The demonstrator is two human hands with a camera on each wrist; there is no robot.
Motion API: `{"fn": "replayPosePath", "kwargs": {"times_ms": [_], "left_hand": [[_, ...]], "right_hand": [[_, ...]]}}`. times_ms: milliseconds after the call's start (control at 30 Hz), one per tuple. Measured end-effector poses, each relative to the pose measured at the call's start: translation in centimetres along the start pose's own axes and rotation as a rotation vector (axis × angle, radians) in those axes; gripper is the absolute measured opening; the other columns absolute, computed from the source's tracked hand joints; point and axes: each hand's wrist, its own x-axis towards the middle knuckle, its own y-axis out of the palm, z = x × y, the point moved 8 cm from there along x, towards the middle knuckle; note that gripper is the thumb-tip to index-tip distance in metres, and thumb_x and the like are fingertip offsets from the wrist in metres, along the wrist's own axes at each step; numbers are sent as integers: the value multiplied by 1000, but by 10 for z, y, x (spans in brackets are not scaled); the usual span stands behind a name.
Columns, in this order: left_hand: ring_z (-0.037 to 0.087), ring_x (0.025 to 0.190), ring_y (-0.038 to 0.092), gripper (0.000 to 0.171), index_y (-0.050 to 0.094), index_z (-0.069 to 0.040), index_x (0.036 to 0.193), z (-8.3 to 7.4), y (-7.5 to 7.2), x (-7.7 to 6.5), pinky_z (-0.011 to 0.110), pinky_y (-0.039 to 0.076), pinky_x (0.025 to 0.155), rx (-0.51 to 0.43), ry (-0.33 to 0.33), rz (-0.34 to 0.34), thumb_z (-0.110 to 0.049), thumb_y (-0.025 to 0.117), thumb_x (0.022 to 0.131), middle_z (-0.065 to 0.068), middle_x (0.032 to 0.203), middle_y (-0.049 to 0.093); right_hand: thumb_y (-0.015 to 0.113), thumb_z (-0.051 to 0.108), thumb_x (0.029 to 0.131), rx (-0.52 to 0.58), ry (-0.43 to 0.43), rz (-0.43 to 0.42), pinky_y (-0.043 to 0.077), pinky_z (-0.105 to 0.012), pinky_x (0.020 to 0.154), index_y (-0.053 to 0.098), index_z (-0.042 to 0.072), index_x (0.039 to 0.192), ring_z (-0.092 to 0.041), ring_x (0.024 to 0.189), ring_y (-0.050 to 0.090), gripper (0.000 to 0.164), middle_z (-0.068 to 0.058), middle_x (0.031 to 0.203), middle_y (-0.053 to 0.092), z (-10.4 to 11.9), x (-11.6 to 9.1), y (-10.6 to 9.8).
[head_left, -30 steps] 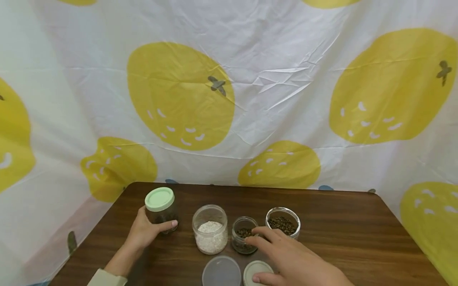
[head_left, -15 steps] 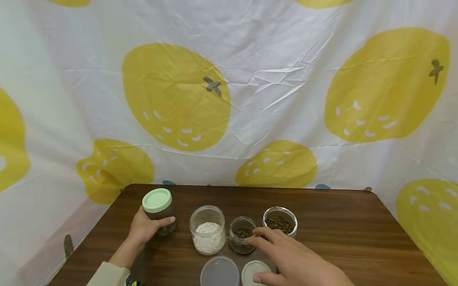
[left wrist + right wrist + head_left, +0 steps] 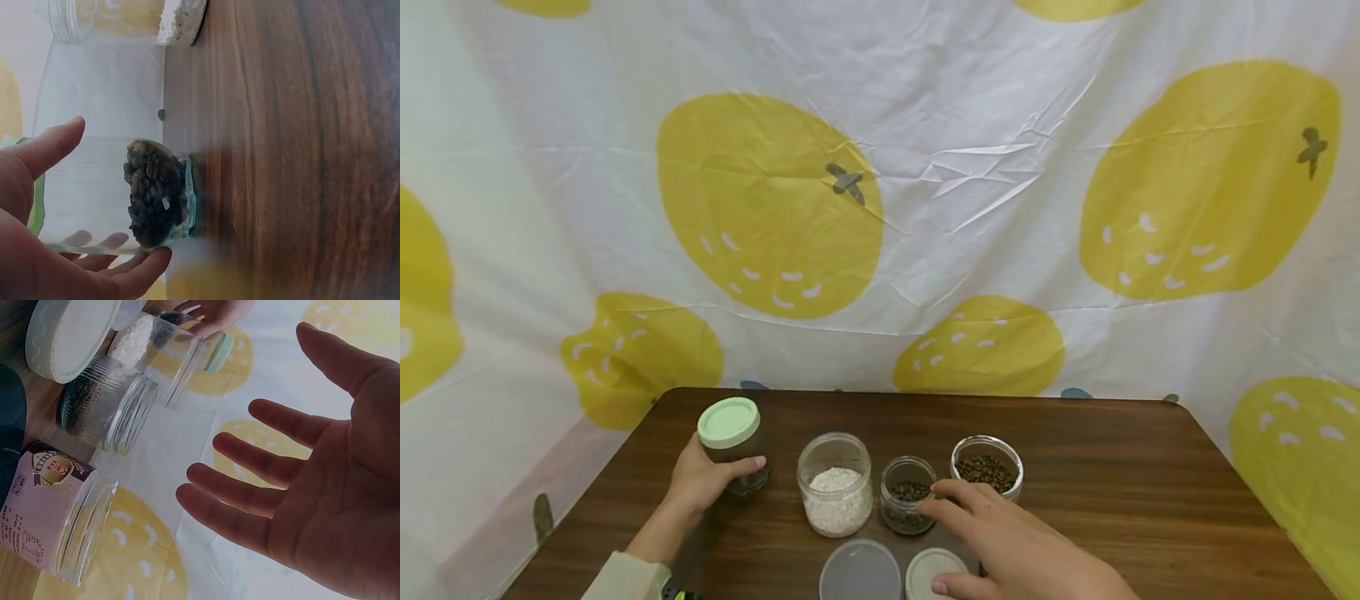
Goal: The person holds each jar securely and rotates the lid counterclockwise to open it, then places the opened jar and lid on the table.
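On the left of the table, my left hand (image 3: 703, 477) curls round a glass jar (image 3: 741, 475) with a pale green lid (image 3: 728, 422). Dark coffee beans (image 3: 156, 194) lie at the bottom of this upright jar. My right hand (image 3: 1000, 533) hovers with fingers apart, holding nothing, as the right wrist view (image 3: 325, 481) shows. Beneath and beside it are a small ribbed jar (image 3: 895, 510) of beans and a pale lid (image 3: 925, 573). Behind it stands a wider lidless jar (image 3: 1018, 462) of beans, partly covered by the hand; its label is pink and dark (image 3: 44, 506).
A clear lidless jar (image 3: 814, 504) with white flakes stands between the hands. In front of it lies a translucent lid (image 3: 859, 575). The brown wooden table (image 3: 1120, 467) ends at a lemon-print curtain (image 3: 985, 208) at the back and sides.
The head view has shifted slightly, and a bit of a dark wrist strap now shows by the left sleeve. Both hands stay almost where they were; the jars have not moved.
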Motion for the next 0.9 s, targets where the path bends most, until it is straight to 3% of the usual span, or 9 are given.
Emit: {"fn": "replayPosePath", "kwargs": {"times_ms": [133,367,700,900], "left_hand": [[45,139,40,107,27,0,154,-1,-2,-2,62,32,114,9,9,-16,-32,92,74,27,149,44],[39,139,42,104,37,-6,151,-14,-8,-12,58,34,113,20,82,-109,-35,95,69,20,148,50],[25,118,58,87,52,-20,142,-68,-14,-46,40,46,92,-11,217,-260,-43,94,68,7,133,63],[10,109,60,78,57,-24,137,-91,-4,-65,23,49,89,-78,299,-266,-34,95,69,-3,124,66]], "right_hand": [[53,59,99,14,4,2,51,-45,98,45,25,149,-23,129,51,60,2,148,47,-2,0,0],[51,61,99,77,62,43,50,-47,99,44,26,150,-25,133,49,62,3,151,44,-8,-1,-1],[51,61,99,82,75,36,50,-47,100,44,28,150,-25,135,48,62,3,153,43,-9,1,-3],[52,61,98,61,80,-2,50,-48,100,43,29,151,-24,136,48,62,4,154,42,-6,2,-8]]}}
